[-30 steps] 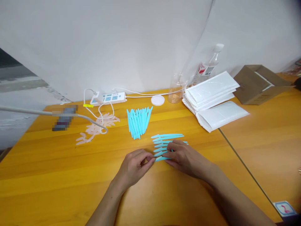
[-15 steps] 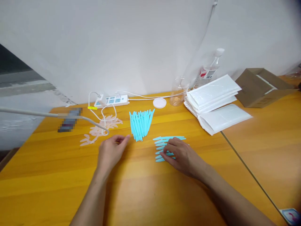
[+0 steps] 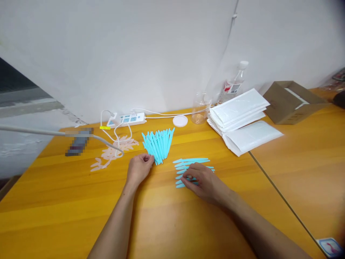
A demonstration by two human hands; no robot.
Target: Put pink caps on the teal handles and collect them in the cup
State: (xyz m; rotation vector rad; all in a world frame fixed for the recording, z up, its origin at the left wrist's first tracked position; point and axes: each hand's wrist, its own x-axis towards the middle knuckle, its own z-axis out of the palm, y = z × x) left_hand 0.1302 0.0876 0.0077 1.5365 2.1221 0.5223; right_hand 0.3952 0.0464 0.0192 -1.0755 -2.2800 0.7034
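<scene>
Slim turquoise plastic sticks with blade-like ends (image 3: pixel 161 142) lie fanned out in a bundle on the wooden table. At the bundle's lower left, my left hand (image 3: pixel 140 167) pinches the low end of a stick on the fan's outer side. A second group of turquoise sticks (image 3: pixel 179 182) lies to the right, side by side in a row of nearly level lines. My right hand (image 3: pixel 201 180) is over this row, thumb and fingers curled together. Its palm and fingers cover the middle of several sticks, and what the fingertips pinch is hidden.
Pale pink small pieces (image 3: pixel 115 149) lie left, under a white cable. Behind are a power strip (image 3: pixel 129 119), a round lid (image 3: pixel 180 121), a clear jar (image 3: pixel 201 109) and a bottle (image 3: pixel 231 86). White padded envelopes (image 3: pixel 253 138) and a cardboard box (image 3: pixel 293 104) stand right.
My left hand has moved right to the bundle, its thumb and finger now closed at a stick's end. The outer left sticks lean further outward. My right hand stays over the row.
</scene>
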